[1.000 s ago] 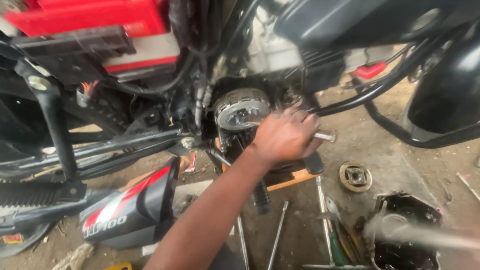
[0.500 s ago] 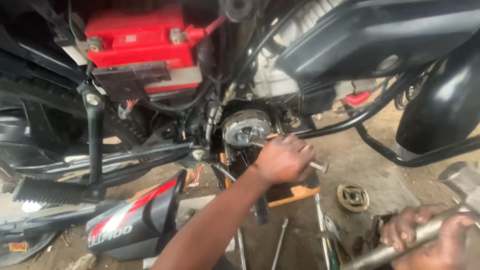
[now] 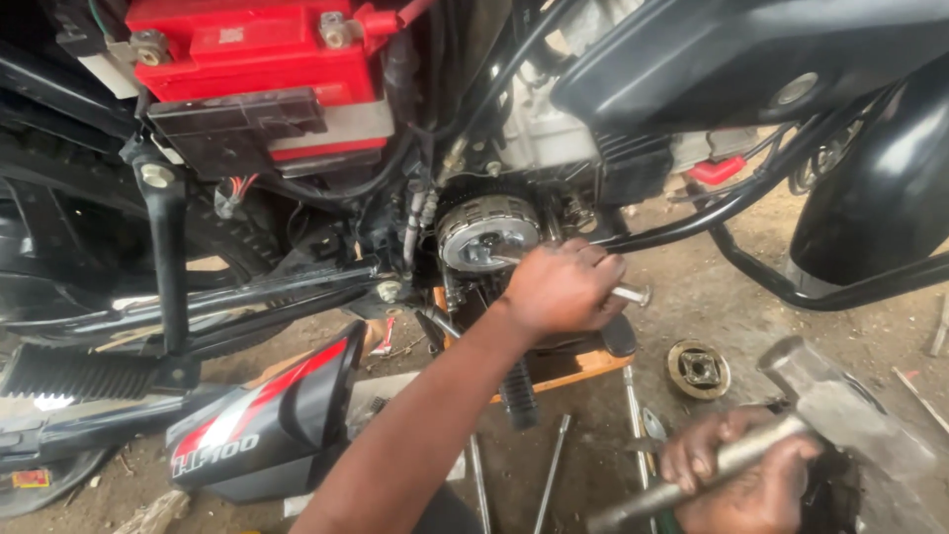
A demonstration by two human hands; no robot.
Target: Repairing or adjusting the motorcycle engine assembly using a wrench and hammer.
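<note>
My left hand [image 3: 561, 289] is closed around a short metal rod [image 3: 633, 294]. The rod's far tip rests against the round silver clutch assembly [image 3: 486, 229] in the open side of a motorcycle engine. At the lower right, my right hand [image 3: 743, 477] grips the metal handle of a hammer. Its grey hammer head [image 3: 822, 388] is raised, to the right of the rod and below it. The two hands are apart.
A red battery [image 3: 237, 42] sits at the upper left of the frame. A black and red side panel [image 3: 267, 427] lies on the dirt floor. A round metal part [image 3: 698, 368], loose rods [image 3: 550, 477] and an orange block [image 3: 565, 370] lie under the engine.
My right hand with the hammer has come into view at the lower right and risen. My left hand stays on the rod at the clutch.
</note>
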